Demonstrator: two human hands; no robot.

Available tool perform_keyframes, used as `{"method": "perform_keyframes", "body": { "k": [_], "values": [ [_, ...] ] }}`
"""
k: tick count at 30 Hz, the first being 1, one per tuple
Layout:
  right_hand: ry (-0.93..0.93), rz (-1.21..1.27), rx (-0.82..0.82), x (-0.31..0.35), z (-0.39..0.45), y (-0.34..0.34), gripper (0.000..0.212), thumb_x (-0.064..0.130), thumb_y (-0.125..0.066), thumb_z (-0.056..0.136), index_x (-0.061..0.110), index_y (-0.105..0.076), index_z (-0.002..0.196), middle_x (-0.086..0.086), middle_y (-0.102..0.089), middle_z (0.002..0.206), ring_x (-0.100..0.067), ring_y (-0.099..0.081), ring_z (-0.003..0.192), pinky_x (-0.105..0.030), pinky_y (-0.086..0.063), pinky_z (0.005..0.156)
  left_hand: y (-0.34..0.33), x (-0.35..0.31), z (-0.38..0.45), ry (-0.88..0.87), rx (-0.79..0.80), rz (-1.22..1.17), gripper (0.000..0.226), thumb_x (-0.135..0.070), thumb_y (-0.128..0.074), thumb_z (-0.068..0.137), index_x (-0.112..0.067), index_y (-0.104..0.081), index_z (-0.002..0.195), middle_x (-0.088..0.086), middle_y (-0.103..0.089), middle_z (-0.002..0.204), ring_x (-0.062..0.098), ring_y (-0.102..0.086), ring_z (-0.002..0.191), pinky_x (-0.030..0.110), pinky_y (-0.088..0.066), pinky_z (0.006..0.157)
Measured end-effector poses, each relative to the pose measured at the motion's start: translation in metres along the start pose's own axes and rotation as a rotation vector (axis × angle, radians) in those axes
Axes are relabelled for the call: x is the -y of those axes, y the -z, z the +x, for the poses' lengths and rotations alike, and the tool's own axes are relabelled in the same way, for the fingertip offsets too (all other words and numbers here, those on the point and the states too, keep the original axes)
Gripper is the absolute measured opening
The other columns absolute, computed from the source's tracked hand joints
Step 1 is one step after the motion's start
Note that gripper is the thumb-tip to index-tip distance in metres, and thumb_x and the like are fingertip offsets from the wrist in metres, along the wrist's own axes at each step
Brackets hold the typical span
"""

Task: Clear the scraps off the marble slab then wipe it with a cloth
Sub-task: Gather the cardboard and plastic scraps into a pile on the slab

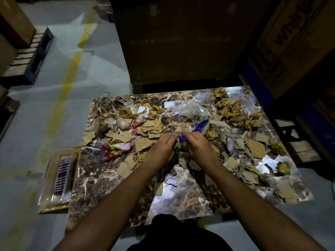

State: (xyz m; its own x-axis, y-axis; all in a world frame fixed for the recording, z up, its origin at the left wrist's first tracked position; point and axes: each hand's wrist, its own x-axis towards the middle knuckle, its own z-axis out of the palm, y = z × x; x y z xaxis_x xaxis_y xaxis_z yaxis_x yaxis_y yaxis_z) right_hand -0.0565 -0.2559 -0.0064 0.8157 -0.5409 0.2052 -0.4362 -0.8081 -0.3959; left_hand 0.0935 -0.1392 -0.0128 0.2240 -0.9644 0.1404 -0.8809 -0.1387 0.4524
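Note:
A dark brown marble slab (pixel 94 182) lies on the floor, littered with scraps: torn cardboard pieces (pixel 150 128), crumpled gold wrappers (pixel 230 109), clear plastic film (pixel 190 107), red bits (pixel 106 153) and a blue-and-white wrapper (pixel 201 126). My left hand (pixel 159 151) and my right hand (pixel 201 149) meet over the middle of the slab, fingers curled down into the pile. Between their fingertips sits a small blue scrap (pixel 181 138); blur hides which hand grips it. A folded cloth in a clear packet (pixel 60 178) lies on the floor beside the slab's left edge.
Large cardboard boxes (pixel 181 38) stand right behind the slab, and a printed carton (pixel 293 42) rises at the right. Wooden pallets (pixel 30 57) sit at far left. A yellow line (pixel 67 82) runs along the grey concrete floor to the left.

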Motion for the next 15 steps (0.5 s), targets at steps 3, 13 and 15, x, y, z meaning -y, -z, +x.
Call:
{"method": "perform_keyframes", "body": {
  "k": [3,13,15],
  "values": [
    [-0.017,-0.06,0.251,-0.017,-0.007,-0.009,0.063,0.023,-0.07,0.091,0.029,-0.046,0.149,-0.004,-0.064,0.127,-0.023,-0.06,0.114,-0.037,-0.055,0.088,-0.012,0.007,-0.001,0.03,0.216,0.193,0.075,-0.025,-0.061,0.097,-0.022,-0.019,0.159,0.004,-0.043,0.153,0.021,-0.036,0.137,0.038,-0.034,0.11],
    [-0.052,0.219,0.025,-0.032,0.016,0.016,0.039,0.015,-0.065,0.091,0.022,-0.066,0.13,-0.002,-0.067,0.107,-0.019,-0.06,0.094,-0.03,-0.048,0.072,-0.01,0.001,-0.018,0.077,0.199,0.176,0.073,-0.048,-0.048,0.1,-0.029,-0.013,0.16,-0.001,-0.027,0.164,0.021,-0.019,0.151,0.042,-0.011,0.123],
    [0.001,0.257,0.022,-0.029,0.032,0.013,0.037,0.015,-0.063,0.092,0.023,-0.066,0.128,0.0,-0.068,0.112,-0.016,-0.058,0.101,-0.029,-0.047,0.076,-0.007,-0.002,-0.02,0.111,0.138,0.167,0.071,-0.047,-0.049,0.099,-0.028,-0.016,0.16,-0.002,-0.028,0.163,0.02,-0.019,0.151,0.042,-0.014,0.122]
  ]
}}
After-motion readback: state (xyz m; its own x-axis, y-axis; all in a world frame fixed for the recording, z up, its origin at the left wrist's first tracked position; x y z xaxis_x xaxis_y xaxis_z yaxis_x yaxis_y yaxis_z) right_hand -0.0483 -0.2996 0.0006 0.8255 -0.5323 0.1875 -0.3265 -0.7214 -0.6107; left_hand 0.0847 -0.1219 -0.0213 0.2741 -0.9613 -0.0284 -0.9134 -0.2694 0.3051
